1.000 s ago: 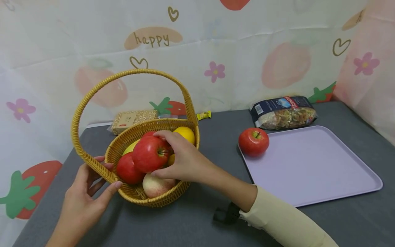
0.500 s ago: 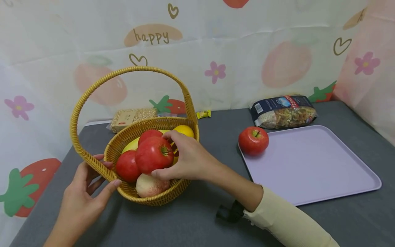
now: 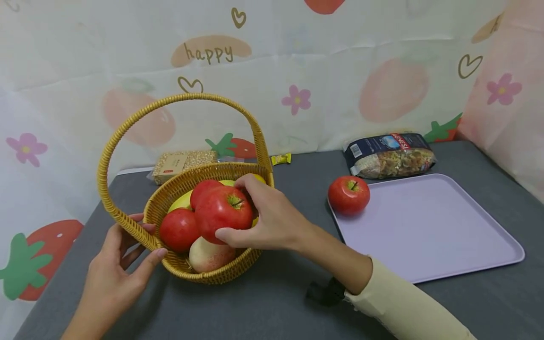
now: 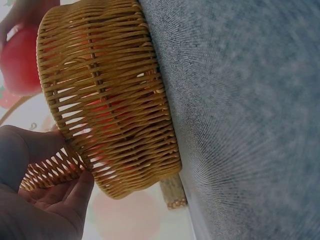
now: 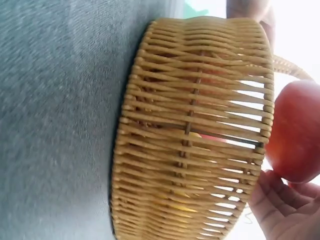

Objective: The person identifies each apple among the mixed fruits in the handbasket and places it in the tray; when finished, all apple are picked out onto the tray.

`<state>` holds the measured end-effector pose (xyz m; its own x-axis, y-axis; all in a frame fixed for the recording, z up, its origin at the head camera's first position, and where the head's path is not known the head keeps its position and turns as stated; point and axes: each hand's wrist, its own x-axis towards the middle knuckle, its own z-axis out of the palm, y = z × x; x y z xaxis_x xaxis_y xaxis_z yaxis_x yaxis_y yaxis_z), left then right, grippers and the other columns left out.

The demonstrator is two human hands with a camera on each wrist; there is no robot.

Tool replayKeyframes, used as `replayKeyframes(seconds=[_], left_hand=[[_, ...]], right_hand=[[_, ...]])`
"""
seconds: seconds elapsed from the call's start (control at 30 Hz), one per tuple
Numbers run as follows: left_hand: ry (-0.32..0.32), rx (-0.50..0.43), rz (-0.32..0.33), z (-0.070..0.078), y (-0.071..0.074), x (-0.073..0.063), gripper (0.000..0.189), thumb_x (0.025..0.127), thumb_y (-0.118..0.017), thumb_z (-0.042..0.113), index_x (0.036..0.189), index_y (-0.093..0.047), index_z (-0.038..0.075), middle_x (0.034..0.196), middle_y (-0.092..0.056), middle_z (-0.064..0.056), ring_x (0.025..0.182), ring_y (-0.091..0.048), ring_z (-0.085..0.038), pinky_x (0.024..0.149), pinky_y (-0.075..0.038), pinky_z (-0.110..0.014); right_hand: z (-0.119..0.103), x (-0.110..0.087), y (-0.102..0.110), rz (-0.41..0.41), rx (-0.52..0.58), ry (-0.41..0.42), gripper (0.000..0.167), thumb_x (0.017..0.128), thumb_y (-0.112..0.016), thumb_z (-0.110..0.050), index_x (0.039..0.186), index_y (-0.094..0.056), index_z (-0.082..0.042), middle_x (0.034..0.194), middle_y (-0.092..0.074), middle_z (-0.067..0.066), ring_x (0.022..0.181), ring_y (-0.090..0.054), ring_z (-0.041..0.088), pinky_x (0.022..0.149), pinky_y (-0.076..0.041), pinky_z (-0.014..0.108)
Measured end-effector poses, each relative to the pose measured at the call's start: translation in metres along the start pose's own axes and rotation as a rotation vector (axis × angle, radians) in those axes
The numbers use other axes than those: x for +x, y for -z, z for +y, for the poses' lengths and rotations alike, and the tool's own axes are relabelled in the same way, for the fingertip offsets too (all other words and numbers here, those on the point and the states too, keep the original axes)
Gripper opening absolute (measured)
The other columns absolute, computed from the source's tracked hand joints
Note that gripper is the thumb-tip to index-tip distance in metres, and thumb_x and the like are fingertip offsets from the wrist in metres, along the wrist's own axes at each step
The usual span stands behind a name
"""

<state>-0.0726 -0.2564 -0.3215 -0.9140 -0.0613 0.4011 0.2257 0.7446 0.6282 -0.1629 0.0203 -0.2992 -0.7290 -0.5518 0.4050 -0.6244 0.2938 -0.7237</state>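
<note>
My right hand (image 3: pixel 272 217) holds a red apple (image 3: pixel 221 212) between thumb and fingers, over a yellow wicker basket (image 3: pixel 212 279). In the right wrist view, that apple (image 5: pixel 297 130) is above the basket's rim. With thumb and fingers, my left hand (image 3: pixel 114 269) grips the foot of the basket's handle (image 3: pixel 146 238) at the left; the left wrist view shows the left thumb (image 4: pixel 35 142) against the weave. Inside the basket are a red apple (image 3: pixel 178 230), another partly covered apple (image 3: pixel 204 190), a pale peach (image 3: pixel 210 255) and yellow fruit (image 3: pixel 180 202), partly hidden.
A lilac tray (image 3: pixel 425 226) lies at the right, with a red apple (image 3: pixel 348 195) on its left corner. Behind it sits a pasta bag (image 3: pixel 391 155). A vacuum-packed bag of grains (image 3: pixel 180 165) and a small yellow wrapped sweet (image 3: pixel 281 159) lie at the back of the grey table.
My right hand has drawn the apple to the right and a little nearer. The peach has shifted left inside the basket. My left hand keeps its hold on the handle's foot.
</note>
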Motion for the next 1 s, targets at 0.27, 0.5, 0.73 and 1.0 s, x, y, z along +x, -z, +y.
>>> replayKeyframes(seconds=[0.27, 0.5, 0.73, 1.0], left_hand=[[-0.004, -0.003, 0.004, -0.001, -0.001, 0.0, 0.075, 0.082, -0.084, 0.006, 0.143, -0.039, 0.003, 0.123, -0.059, -0.011, 0.107, -0.051, 0.007, 0.083, -0.04, -0.001], [0.01, -0.023, 0.004, 0.0, -0.002, 0.0, 0.074, 0.083, -0.083, 0.005, 0.143, -0.039, 0.003, 0.122, -0.059, -0.011, 0.106, -0.049, 0.011, 0.082, -0.041, -0.002], [0.008, -0.014, 0.011, -0.001, -0.001, -0.001, 0.073, 0.083, -0.083, 0.005, 0.142, -0.04, 0.003, 0.122, -0.058, -0.011, 0.108, -0.051, 0.008, 0.082, -0.041, -0.001], [0.019, -0.012, 0.002, -0.001, -0.003, -0.001, 0.073, 0.084, -0.083, 0.007, 0.143, -0.039, 0.003, 0.123, -0.057, -0.01, 0.112, -0.055, -0.005, 0.082, -0.041, -0.001]], right_hand=[[0.0, -0.009, 0.012, 0.029, -0.138, 0.083, 0.064, 0.073, -0.081, -0.046, 0.119, -0.047, -0.017, 0.102, -0.062, -0.008, 0.085, -0.06, 0.003, 0.072, -0.057, 0.022], [0.0, -0.019, 0.033, 0.048, -0.281, 0.064, 0.068, 0.07, -0.084, -0.051, 0.117, -0.048, -0.017, 0.101, -0.062, -0.008, 0.085, -0.059, 0.003, 0.072, -0.057, 0.024], [0.005, -0.033, 0.059, 0.039, -0.339, -0.047, 0.07, 0.071, -0.084, -0.052, 0.122, -0.049, -0.019, 0.105, -0.064, -0.007, 0.087, -0.061, 0.006, 0.072, -0.058, 0.027], [0.015, -0.055, 0.095, 0.08, -0.342, -0.192, 0.07, 0.072, -0.086, -0.049, 0.122, -0.049, -0.017, 0.106, -0.066, -0.001, 0.09, -0.062, 0.016, 0.07, -0.06, 0.035]])
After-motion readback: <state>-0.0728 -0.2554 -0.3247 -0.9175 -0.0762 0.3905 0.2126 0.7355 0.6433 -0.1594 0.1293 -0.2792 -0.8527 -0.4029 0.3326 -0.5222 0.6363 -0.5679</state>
